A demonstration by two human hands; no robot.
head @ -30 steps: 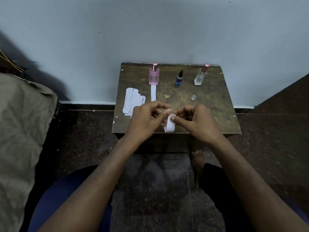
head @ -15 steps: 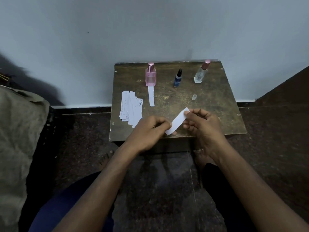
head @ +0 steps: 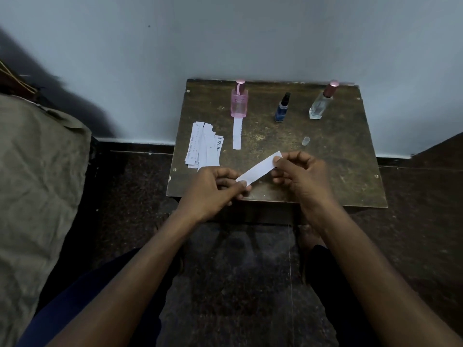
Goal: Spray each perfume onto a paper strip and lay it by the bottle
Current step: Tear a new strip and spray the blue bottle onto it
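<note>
Three perfume bottles stand in a row at the back of a small dark wooden table: a pink bottle, a small blue bottle and a clear bottle with a rose cap. One paper strip lies in front of the pink bottle. A white paper strip stretches diagonally above the table's front. My left hand pinches its lower end and my right hand pinches its upper end.
A pile of several paper strips lies on the table's left side. A small clear cap lies near the middle right. A grey-green cloth covers something at the left. A pale wall stands behind the table and a dark floor lies below.
The strip was curled between both hands close together; now it is pulled out straight, my hands apart at its two ends. The view has shifted slightly.
</note>
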